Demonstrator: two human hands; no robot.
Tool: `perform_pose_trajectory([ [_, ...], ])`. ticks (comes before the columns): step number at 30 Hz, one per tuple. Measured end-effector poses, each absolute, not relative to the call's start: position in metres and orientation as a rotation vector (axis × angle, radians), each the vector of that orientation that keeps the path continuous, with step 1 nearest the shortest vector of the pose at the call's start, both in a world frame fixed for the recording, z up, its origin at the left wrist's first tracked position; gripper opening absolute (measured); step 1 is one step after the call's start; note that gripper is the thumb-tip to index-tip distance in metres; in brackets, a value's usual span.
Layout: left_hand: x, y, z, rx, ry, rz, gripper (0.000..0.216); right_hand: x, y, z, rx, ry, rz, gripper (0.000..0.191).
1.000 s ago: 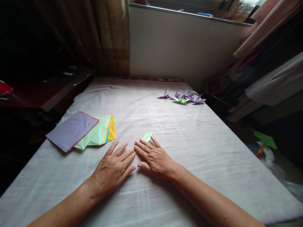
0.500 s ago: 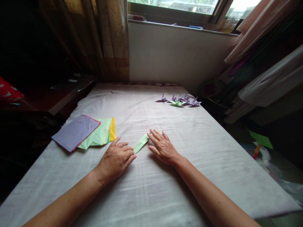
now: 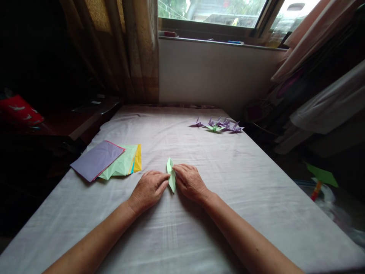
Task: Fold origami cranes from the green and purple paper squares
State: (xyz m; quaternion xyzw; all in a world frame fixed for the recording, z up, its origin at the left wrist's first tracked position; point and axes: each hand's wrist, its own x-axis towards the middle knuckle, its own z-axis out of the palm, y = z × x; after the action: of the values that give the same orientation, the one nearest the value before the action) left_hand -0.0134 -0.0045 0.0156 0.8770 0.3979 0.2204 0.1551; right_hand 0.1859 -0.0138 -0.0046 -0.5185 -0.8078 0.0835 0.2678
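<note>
Green paper fold (image 3: pixel 171 179), a single piece, sits pinched between two hands: left hand (image 3: pixel 148 189) and right hand (image 3: pixel 189 182).

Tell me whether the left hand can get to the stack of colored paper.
Probably yes: only bare cloth lies between the left hand and the paper stack, though it now pinches the green folded paper.

Left hand (image 3: pixel 148 190) and right hand (image 3: pixel 189 182) side by side, palms down, fingers curled inward, tips almost meeting
</note>
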Motion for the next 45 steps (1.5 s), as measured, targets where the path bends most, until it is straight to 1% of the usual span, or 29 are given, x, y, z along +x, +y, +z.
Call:
perform_pose_trajectory([
  [3, -0.009, -0.006, 0.012, 2.461, 1.169, 0.646, 0.025, 0.192, 0.003, -0.008, -1.364, -2.214, 0.266, 0.043],
  [6, -0.008, -0.005, 0.009, 2.526, 1.268, 0.654, 0.027, 0.200, 0.004, -0.009, -1.348, -2.257, 0.226, 0.045],
  [10, -0.007, 0.001, 0.006, 2.760, 1.240, 0.720, 0.030, 0.207, -0.009, -0.006, -1.273, -2.341, 0.045, 0.044],
  [13, -0.006, 0.005, 0.006, 2.874, 1.104, 0.653, 0.028, 0.209, -0.014, -0.005, -1.196, -2.392, -0.043, 0.039],
  [17, -0.007, 0.008, 0.007, 2.844, 1.068, 0.544, 0.028, 0.210, -0.007, -0.003, -1.171, -2.439, -0.060, 0.035],
  [21, -0.009, 0.010, 0.010, 2.774, 1.075, 0.505, 0.034, 0.211, 0.002, -0.002, -1.153, -2.467, -0.061, 0.031],
  [25, -0.010, 0.016, 0.017, 2.747, 1.059, 0.479, 0.032, 0.211, 0.006, -0.004, -1.165, -2.429, 0.049, 0.023],
  [30, -0.008, 0.027, 0.019, 2.641, 1.140, 0.478, 0.015, 0.205, 0.015, -0.008, -1.241, -2.278, 0.238, 0.015],
  [36, 0.001, 0.033, 0.013, 2.449, 1.317, 0.585, 0.014, 0.197, 0.029, -0.011, -1.320, -2.130, 0.407, 0.016],
  [41, 0.008, 0.032, 0.010, 2.369, 1.441, 0.582, 0.014, 0.195, 0.024, -0.016, -1.353, -2.006, 0.410, 0.007],
  [45, 0.010, 0.029, 0.007, 2.367, 1.477, 0.648, 0.011, 0.191, 0.021, -0.015, -1.414, -1.959, 0.380, 0.008],
])
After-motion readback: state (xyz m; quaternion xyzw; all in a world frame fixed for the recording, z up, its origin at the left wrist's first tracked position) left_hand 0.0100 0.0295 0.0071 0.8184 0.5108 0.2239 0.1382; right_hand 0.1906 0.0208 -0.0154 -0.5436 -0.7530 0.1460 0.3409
